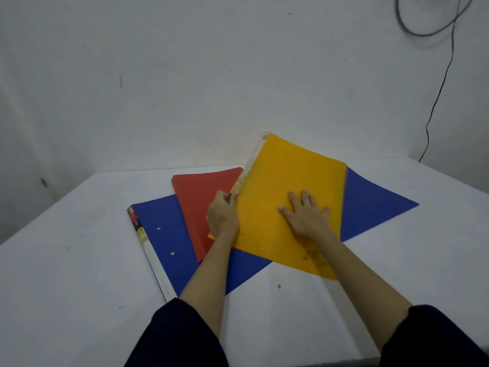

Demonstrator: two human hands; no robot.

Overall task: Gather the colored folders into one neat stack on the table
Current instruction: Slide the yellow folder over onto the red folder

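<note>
Yellow folder (285,197): topmost of the pile, lying skewed near the middle of the white table (79,274), its pale spine edge toward the left and its far corner lifted slightly off what lies below. Left hand (222,215): fingers closed around the yellow folder's spine edge, pinching it partway along. Right hand (307,215): palm down and fingers spread flat on the yellow cover, pressing rather than grasping. Red folder (195,202): under the yellow one and to its left, partly covered, its far edge bowed upward. Blue folder, left (164,234): lowest on that side, under the red, with a white labelled spine along its left edge and two small metal rivets near it. Blue folder, right (370,205): a blue triangle showing from beneath the yellow folder's right side, flat on the table; whether it is a separate folder or an opened flap of the left one cannot be told from this angle. Dark sleeves (180,337): pushed up on both forearms, at the lower edge. White wall (185,75): behind the table, with a black cable (439,96) hanging down at the right.
</note>
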